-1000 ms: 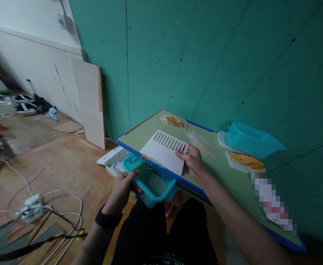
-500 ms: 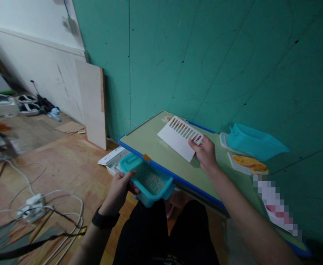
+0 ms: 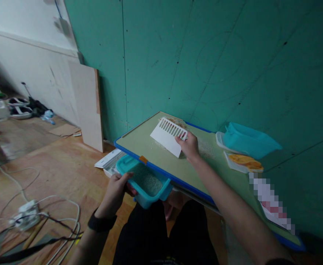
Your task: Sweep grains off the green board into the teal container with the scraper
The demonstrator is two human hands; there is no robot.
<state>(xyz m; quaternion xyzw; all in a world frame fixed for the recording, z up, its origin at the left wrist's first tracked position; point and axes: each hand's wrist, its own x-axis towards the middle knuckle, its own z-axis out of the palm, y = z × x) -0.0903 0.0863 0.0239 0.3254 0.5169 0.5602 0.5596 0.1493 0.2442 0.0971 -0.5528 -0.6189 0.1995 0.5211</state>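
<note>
My left hand [image 3: 116, 191] grips the near side of a teal plastic tub [image 3: 143, 180] holding white rice, kept just below the blue front edge of the green tabletop [image 3: 164, 162]. My right hand [image 3: 189, 146] pinches a white slotted scraper card [image 3: 168, 134], set on the table near its far left corner. Beside the card lie a small heap of tan beans [image 3: 175, 122] and a thin smear of white grains [image 3: 205, 146]. A small orange tab [image 3: 143, 159] sits on the table edge above the tub.
A second teal tub [image 3: 248, 140] on a white lid and a white tray with orange food [image 3: 243, 162] stand at the table's right. A green wall rises behind. Cables and a power strip [image 3: 26, 215] lie on the wooden floor at left, a white box [image 3: 109, 162] under the table edge.
My right hand carried the scraper from the table's front edge, where grains were dropping into the tub, back to the far corner by the beans. The tub in my left hand stayed put.
</note>
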